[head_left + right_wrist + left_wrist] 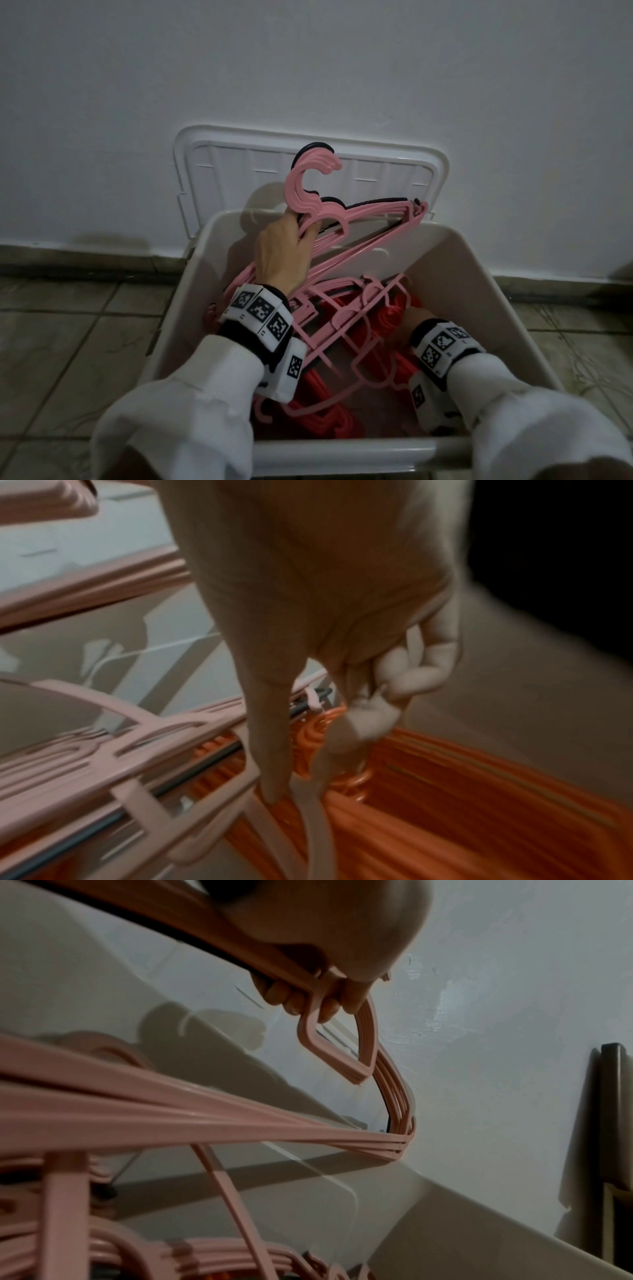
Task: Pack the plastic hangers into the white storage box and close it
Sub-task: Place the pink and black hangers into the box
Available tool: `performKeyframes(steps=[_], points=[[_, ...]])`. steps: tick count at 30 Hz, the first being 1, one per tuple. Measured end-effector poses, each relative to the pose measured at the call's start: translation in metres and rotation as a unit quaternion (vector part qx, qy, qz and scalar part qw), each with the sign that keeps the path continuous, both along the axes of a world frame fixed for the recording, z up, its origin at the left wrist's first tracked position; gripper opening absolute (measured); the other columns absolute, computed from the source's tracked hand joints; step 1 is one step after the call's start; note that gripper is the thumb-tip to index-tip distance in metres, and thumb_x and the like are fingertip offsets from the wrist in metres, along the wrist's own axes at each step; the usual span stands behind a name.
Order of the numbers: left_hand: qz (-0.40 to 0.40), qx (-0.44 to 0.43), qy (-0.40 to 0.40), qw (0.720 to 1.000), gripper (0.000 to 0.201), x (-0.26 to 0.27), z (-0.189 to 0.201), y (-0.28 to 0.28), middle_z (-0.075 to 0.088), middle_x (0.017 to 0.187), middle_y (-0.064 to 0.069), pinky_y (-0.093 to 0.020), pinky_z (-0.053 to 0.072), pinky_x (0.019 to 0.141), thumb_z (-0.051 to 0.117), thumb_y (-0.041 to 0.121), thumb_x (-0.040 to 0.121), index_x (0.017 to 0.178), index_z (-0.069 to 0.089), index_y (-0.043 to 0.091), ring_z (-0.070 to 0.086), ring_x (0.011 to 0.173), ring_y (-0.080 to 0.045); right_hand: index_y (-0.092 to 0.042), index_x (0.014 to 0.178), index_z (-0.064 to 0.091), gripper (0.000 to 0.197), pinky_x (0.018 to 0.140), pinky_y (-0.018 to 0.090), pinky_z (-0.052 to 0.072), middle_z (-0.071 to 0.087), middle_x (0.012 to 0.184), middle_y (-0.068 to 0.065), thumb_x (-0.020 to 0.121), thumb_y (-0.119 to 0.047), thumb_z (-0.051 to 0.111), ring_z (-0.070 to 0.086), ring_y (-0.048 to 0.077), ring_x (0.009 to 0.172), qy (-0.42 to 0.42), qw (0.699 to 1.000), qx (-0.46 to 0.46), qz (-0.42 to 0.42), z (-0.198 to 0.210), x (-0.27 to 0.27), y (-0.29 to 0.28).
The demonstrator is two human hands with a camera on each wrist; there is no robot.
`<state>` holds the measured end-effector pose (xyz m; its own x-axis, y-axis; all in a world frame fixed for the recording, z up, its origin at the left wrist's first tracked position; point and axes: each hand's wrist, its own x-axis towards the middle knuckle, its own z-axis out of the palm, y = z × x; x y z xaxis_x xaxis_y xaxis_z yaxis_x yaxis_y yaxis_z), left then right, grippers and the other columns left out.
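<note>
Left hand [281,253]: my fingers grip the pink bundle [356,222] at its necks.
Bundle axis: slants up over the box [479,274] far rim, hooks topmost.
Right hand [342,615]: low inside, fingers curled among red hangers [479,791]; hold unclear.

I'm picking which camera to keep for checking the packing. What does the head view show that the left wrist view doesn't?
Only the head view shows the lid leaning on the wall, the red hangers at the bottom of the storage box, and the right hand deep inside it. Only the left wrist view shows the fingers curled under the bundle's neck. Both show the left hand gripping the pink hanger bundle.
</note>
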<state>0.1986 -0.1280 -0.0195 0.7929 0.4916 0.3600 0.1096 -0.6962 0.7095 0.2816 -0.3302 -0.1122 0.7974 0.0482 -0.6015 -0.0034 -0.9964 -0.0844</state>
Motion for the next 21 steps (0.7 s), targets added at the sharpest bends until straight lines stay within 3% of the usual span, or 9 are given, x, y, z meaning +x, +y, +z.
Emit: performKeyframes(steps=[3, 11, 16, 21], points=[[-0.005, 0.002, 0.004, 1.0, 0.023, 0.001, -0.002, 0.0, 0.065, 0.085, -0.01, -0.029, 0.038, 0.066, 0.051, 0.028, 0.094, 0.094, 0.06, 0.006, 0.057, 0.074, -0.025, -0.013, 0.114, 0.061, 0.045, 0.096, 0.036, 0.048, 0.065, 0.113, 0.007, 0.077, -0.037, 0.071, 0.061, 0.024, 0.105, 0.008, 1.0, 0.002, 0.0, 0.002, -0.004, 0.002], [-0.011, 0.005, -0.001, 1.0, 0.021, 0.0, -0.002, 0.0, 0.056, 0.076, -0.001, -0.027, 0.035, 0.064, 0.051, 0.027, 0.095, 0.092, 0.059, 0.008, 0.05, 0.067, -0.018, -0.014, 0.118, 0.058, 0.045, 0.097, 0.034, 0.046, 0.061, 0.119, 0.005, 0.084, -0.043, 0.061, 0.058, 0.024, 0.109, -0.011, 0.998, -0.021, 0.049, 0.013, -0.011, 0.006], [-0.009, 0.009, -0.002, 1.0, 0.021, 0.001, -0.003, 0.001, 0.054, 0.075, -0.002, -0.028, 0.035, 0.064, 0.051, 0.027, 0.095, 0.09, 0.058, 0.008, 0.049, 0.067, -0.019, -0.016, 0.111, 0.06, 0.044, 0.087, 0.03, 0.049, 0.063, 0.105, 0.003, 0.08, -0.047, 0.064, 0.06, 0.022, 0.1, -0.022, 0.997, -0.032, 0.071, 0.012, -0.013, 0.004], [-0.015, 0.004, 0.0, 1.0, 0.02, 0.001, -0.004, 0.001, 0.056, 0.074, -0.002, -0.029, 0.037, 0.064, 0.051, 0.027, 0.095, 0.086, 0.056, 0.01, 0.053, 0.067, -0.021, -0.015, 0.114, 0.061, 0.045, 0.089, 0.03, 0.05, 0.062, 0.105, 0.003, 0.08, -0.044, 0.066, 0.06, 0.021, 0.101, -0.026, 0.997, -0.033, 0.072, 0.009, -0.014, 0.0]])
